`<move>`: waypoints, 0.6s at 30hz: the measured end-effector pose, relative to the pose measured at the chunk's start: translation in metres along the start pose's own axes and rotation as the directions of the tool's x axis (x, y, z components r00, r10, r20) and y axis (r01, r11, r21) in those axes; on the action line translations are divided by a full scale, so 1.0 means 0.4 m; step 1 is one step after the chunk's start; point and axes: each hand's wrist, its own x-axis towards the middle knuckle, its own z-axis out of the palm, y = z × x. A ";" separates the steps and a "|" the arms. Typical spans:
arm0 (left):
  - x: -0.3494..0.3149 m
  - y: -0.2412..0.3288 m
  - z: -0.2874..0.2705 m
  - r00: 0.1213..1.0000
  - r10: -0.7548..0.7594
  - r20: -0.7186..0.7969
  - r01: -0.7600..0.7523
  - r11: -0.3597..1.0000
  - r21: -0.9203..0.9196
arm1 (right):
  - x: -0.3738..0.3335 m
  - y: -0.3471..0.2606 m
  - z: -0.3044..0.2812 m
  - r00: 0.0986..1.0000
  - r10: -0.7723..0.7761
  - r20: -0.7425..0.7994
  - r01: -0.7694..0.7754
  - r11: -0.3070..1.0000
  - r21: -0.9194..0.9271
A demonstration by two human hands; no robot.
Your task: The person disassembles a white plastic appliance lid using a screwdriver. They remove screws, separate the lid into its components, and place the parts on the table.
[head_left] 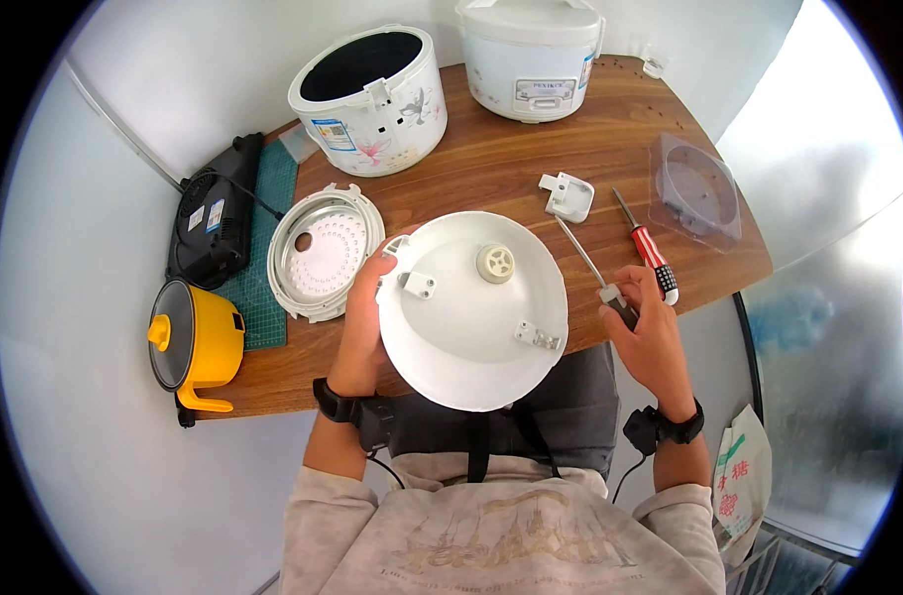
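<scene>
My left hand [369,297] grips the left rim of a round white rice cooker lid shell [461,337], its hollow inside facing up over the table's front edge. Inside the shell sit a round cream vent piece [495,264] and two small brackets. In my right hand [645,322] is a screwdriver [582,251], fingers closed round its dark handle, the shaft pointing away and to the left. Its tip is close to a small white plastic part [570,197] lying on the table. A second screwdriver [648,248] with a red, white and black handle lies just beyond my right hand.
An open rice cooker body [392,129] and a closed white rice cooker [533,69] stand at the back. Left are a metal inner lid plate [325,254], a green cutting mat [263,327], a black appliance [217,213] and a yellow pot [214,337]. A clear plastic tray [697,193] lies right.
</scene>
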 end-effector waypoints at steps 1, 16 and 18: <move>0.007 0.001 -0.006 0.999 -0.032 0.009 0.032 0.999 -0.008 | 0.000 -0.002 0.001 1.000 0.025 -0.005 -0.025 1.000 0.011; 0.182 -0.020 -0.056 0.944 -0.306 0.126 0.303 0.952 0.043 | 0.041 -0.054 -0.024 0.990 0.025 0.135 -0.055 0.973 0.225; 0.173 -0.008 -0.048 0.931 -0.334 0.149 0.332 0.943 0.037 | 0.063 -0.090 -0.033 0.980 0.005 0.201 -0.032 0.991 0.129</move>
